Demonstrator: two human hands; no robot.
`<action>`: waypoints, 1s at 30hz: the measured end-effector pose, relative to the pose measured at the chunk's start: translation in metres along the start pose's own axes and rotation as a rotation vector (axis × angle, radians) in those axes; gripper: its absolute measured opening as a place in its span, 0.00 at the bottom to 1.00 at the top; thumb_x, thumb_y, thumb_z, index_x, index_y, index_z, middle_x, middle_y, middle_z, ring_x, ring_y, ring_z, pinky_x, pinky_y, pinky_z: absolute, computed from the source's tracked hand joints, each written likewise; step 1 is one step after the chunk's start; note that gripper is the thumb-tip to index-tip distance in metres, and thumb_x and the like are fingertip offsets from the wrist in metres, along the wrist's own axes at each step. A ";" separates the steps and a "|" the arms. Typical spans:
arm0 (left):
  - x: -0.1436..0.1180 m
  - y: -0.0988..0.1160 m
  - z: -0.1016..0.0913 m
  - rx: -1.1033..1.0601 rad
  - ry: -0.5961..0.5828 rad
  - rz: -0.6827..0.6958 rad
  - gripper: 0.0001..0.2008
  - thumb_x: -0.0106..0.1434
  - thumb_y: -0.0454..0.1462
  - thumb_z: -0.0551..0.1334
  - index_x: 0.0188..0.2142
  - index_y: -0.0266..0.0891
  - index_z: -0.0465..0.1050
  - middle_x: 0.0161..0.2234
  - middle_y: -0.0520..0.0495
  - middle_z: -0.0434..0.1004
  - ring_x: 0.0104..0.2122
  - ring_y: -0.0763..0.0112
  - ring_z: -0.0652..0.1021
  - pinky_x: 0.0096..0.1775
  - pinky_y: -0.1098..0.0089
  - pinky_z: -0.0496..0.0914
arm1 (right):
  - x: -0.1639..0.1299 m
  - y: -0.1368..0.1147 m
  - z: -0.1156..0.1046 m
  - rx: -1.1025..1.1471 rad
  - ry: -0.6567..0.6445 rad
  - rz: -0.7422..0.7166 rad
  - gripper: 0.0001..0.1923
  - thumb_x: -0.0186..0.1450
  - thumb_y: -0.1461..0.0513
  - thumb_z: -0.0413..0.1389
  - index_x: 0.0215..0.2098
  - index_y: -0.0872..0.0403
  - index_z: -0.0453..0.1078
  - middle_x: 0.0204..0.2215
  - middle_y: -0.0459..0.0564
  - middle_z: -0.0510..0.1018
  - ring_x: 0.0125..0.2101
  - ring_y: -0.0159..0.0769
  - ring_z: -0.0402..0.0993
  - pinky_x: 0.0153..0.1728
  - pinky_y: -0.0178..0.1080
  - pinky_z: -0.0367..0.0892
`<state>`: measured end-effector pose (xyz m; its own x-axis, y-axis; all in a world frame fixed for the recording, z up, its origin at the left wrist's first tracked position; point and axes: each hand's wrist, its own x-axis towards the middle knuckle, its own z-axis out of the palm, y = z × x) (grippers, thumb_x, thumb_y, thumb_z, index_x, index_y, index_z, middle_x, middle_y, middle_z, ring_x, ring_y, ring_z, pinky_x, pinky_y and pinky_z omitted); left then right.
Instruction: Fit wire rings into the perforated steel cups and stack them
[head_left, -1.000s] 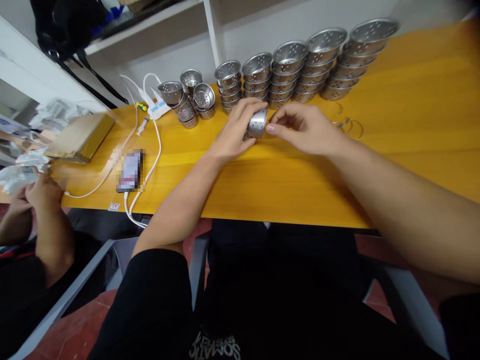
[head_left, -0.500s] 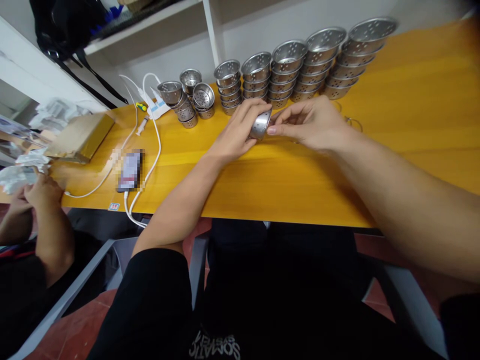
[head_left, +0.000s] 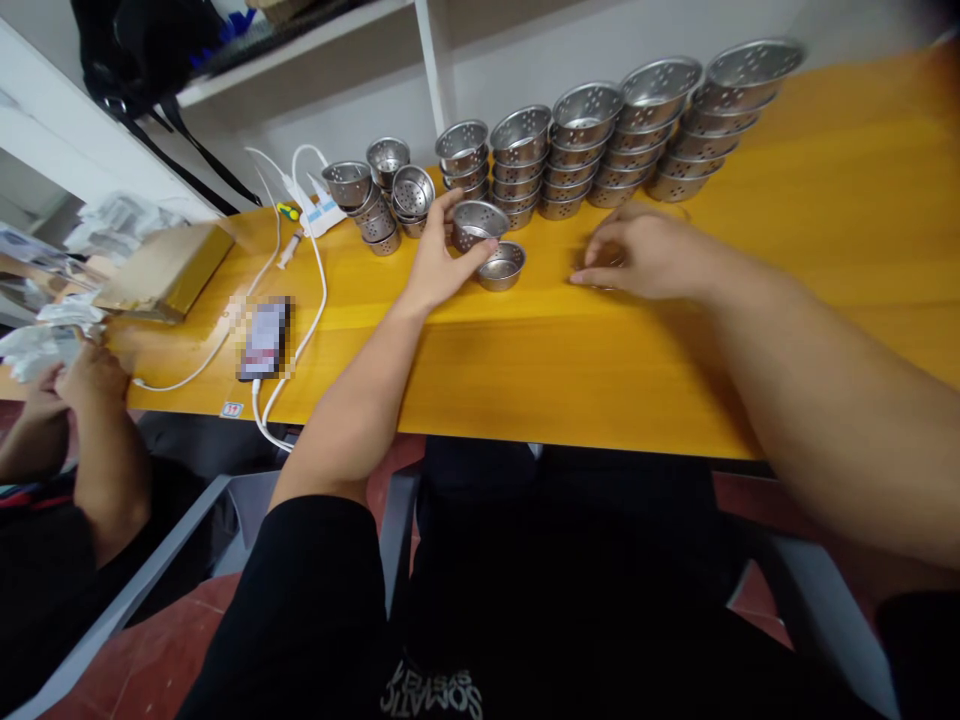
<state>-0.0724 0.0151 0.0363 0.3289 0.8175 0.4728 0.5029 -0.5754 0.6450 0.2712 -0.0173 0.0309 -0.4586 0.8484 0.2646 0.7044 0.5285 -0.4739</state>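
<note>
A small perforated metal cup (head_left: 480,222) is held by its rim in my left hand (head_left: 437,262), thumb in front and fingers behind. Just below it a second, smaller perforated cup (head_left: 501,270) stands on the table, partly overlapped by my left thumb. My right hand (head_left: 649,255) is to the right of both cups, low over the table, its fingers curled towards the thumb. Something thin seems to show between them, but blur hides what it is. Beyond my hands, stacks of perforated metal cups (head_left: 577,155) stand in a row, larger towards the right.
More small cups (head_left: 371,205) are stacked at the left. Near them lie a power strip (head_left: 322,213), white cables, a syringe (head_left: 289,248) and a phone (head_left: 264,338). A cardboard box (head_left: 165,275) sits further left, beside another person's hands (head_left: 86,375).
My right hand has drawn away to the right from the cup. My left hand has moved left and turned its cup upward, and a second small cup now shows on the table.
</note>
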 end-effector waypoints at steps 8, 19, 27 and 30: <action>-0.005 0.016 -0.002 -0.062 -0.160 -0.013 0.51 0.55 0.74 0.69 0.67 0.48 0.65 0.70 0.38 0.76 0.68 0.51 0.78 0.70 0.50 0.73 | -0.005 -0.035 0.003 0.063 0.120 -0.063 0.29 0.71 0.34 0.60 0.60 0.39 0.79 0.59 0.57 0.81 0.60 0.65 0.75 0.67 0.71 0.68; -0.002 0.001 0.003 -0.087 -0.228 -0.052 0.51 0.52 0.66 0.75 0.67 0.44 0.68 0.73 0.36 0.74 0.73 0.47 0.74 0.76 0.47 0.67 | -0.003 -0.071 0.017 0.179 0.005 -0.188 0.33 0.75 0.42 0.58 0.76 0.36 0.68 0.72 0.47 0.74 0.70 0.62 0.72 0.73 0.70 0.63; -0.002 0.006 0.002 -0.085 -0.258 -0.067 0.52 0.53 0.68 0.74 0.66 0.38 0.70 0.71 0.33 0.76 0.71 0.47 0.76 0.77 0.48 0.67 | -0.003 -0.072 0.021 0.133 0.013 -0.153 0.34 0.76 0.42 0.58 0.77 0.37 0.68 0.70 0.49 0.76 0.68 0.62 0.74 0.71 0.70 0.67; -0.005 0.011 0.001 -0.089 -0.263 -0.060 0.53 0.52 0.71 0.73 0.66 0.40 0.70 0.71 0.34 0.76 0.71 0.48 0.76 0.76 0.49 0.69 | -0.003 -0.071 0.022 0.125 0.010 -0.161 0.35 0.75 0.41 0.58 0.78 0.38 0.66 0.70 0.50 0.76 0.69 0.61 0.74 0.71 0.69 0.67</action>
<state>-0.0674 0.0051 0.0405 0.5027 0.8221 0.2673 0.4596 -0.5160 0.7228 0.2105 -0.0585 0.0451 -0.5543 0.7537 0.3532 0.5494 0.6500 -0.5250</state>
